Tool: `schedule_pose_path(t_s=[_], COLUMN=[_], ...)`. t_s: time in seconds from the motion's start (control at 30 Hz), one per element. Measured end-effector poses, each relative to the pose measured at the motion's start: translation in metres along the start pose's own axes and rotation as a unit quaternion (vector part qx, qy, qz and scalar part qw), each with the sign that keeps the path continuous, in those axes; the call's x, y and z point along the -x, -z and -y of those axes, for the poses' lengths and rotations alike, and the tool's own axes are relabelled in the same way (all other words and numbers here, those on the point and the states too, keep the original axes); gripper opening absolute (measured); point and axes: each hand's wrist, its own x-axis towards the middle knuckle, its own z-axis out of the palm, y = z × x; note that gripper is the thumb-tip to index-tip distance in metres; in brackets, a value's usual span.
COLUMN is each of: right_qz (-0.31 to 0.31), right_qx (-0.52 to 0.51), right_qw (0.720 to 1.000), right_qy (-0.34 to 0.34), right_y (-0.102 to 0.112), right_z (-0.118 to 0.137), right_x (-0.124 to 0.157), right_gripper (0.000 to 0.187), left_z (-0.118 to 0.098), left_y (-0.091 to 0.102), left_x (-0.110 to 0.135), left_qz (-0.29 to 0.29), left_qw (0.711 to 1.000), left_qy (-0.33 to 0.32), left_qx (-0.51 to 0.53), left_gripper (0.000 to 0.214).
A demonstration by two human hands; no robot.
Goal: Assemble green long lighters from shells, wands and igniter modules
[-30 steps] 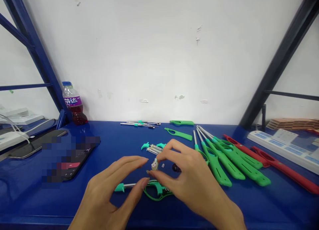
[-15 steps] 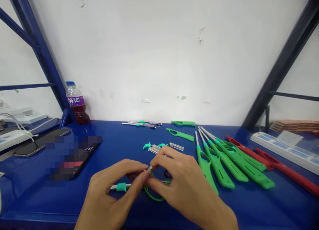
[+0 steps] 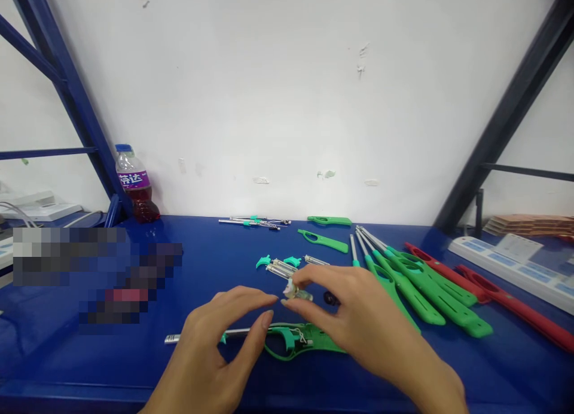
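Between thumb and index finger, my right hand (image 3: 372, 318) pinches a small clear lighter fuel tank (image 3: 298, 291) with a whitish end. My left hand (image 3: 215, 342) is open just left of it, thumb and forefinger apart. Below both hands lies an opened green lighter shell half (image 3: 325, 339), with a metal tube (image 3: 240, 331), a teal trigger (image 3: 289, 339) and thin wires laid in it. Part of this shell is covered by my right hand. A small black part (image 3: 330, 298) shows beneath the right palm. Several clear tanks (image 3: 282, 268) and teal triggers (image 3: 262, 261) rest just beyond.
Assembled green lighters (image 3: 406, 291) fan out at right, beside red ones (image 3: 511, 300). Green shell halves (image 3: 323, 241) and metal tubes with wires (image 3: 251, 222) lie near the wall. A drink bottle (image 3: 137, 187) stands at back left; a power strip (image 3: 511, 270) is far right.
My hands have come apart. The right has moved right with the fuel tank in its pinch, and the left has let go. More of the open shell shows.
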Motion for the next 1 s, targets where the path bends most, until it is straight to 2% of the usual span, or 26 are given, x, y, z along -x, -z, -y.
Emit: schedule_pose_path(t_s=[0.07,0.2,0.4,0.67,1.0], right_qz=[0.005,0.025,0.071,0.104,0.123], right_qx=[0.024,0.058,0.060,0.066,0.071], right_qw=[1.000,0.997,0.994,0.987,0.983], right_qy=[-0.014,-0.041,-0.065,-0.100,-0.117], right_y=[0.006,0.013,0.014,0.012,0.011], right_z=[-0.006,-0.014,-0.021,-0.024,-0.030], right_x=[0.002,0.005,0.008,0.011,0.009], right_gripper=[0.003,0.009,0.006,0.009,0.012], left_z=[0.006,0.012,0.015,0.016,0.015], left_y=[-0.009,-0.025,-0.032,-0.035,-0.034], left_x=[0.001,0.003,0.005,0.000,0.001], left_qz=[0.033,0.061,0.130,0.141,0.147], left_qw=[0.999,0.997,0.990,0.989,0.988], left_qy=[-0.026,-0.047,-0.055,-0.030,-0.042], left_qx=[-0.010,-0.013,-0.030,-0.019,-0.019], left_gripper=[0.022,0.027,0.032,0.029,0.027])
